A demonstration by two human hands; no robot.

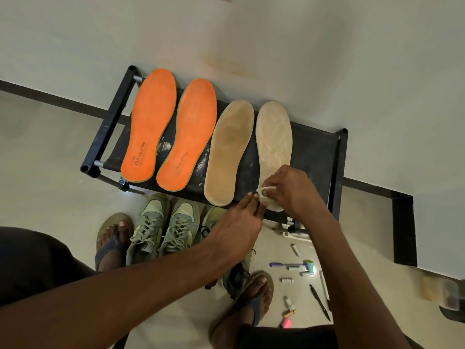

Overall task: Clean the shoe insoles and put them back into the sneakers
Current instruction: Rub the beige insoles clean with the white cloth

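lettering on the two orange insoles (151,127) reads "air cushion" near the heels; both lie on the black rack (312,152) beside two tan ones. right hand (289,187) pinches a small white cloth (264,191) against the heel of the far-right tan insole (274,132). left hand (239,220) lies just beside it, straight fingertips touching the cloth. green sneakers (163,227) stand on the floor below.

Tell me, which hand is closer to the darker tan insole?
The left hand: its fingers reach up just beside the darker tan insole at its heel. The right hand lies farther off, on the pale insole, gripping a cloth.
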